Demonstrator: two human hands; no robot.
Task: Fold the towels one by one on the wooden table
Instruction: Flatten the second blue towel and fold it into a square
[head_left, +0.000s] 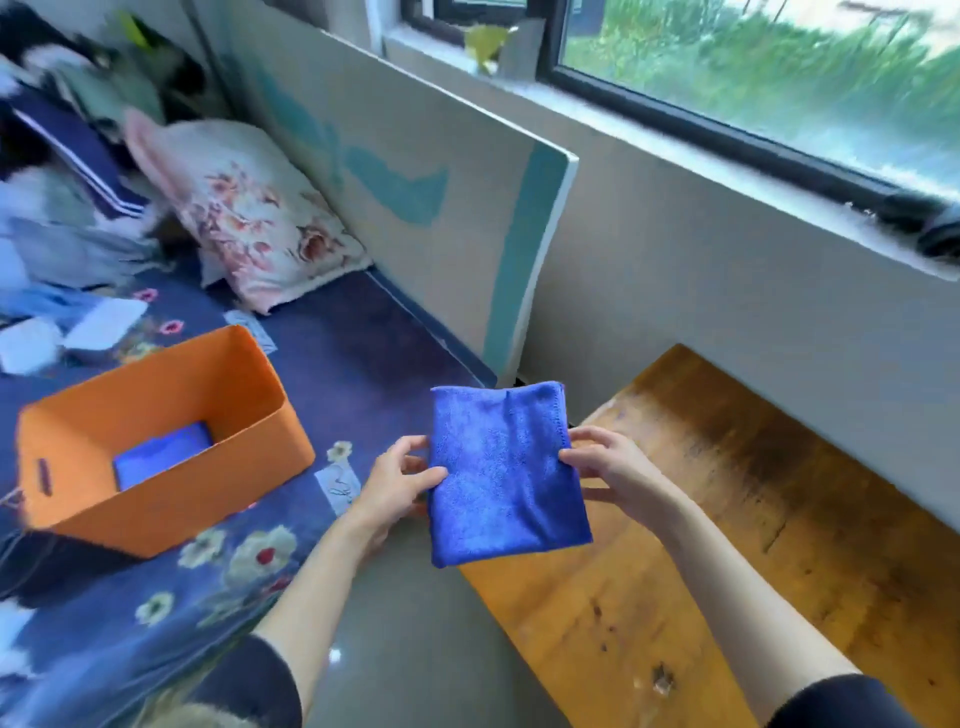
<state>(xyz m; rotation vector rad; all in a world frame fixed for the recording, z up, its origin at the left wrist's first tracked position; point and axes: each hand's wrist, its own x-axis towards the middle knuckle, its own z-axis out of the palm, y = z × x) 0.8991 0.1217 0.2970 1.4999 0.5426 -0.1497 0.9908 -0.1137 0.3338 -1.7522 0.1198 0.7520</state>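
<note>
Folded towel (506, 475) mid-frame, off table (727, 545), long axis up-down. My left hand (397, 480) pinches left edge, right hand (610, 475) pinches right edge. Bin (166, 415) lies left of towel, nearer my left hand; blue cloth inside.

This is a bedroom in a home. There is a bed (156, 597) with a flowery blue sheet, a flowery pillow (249, 218), and a window (753, 67) looking out on green grass.
</note>
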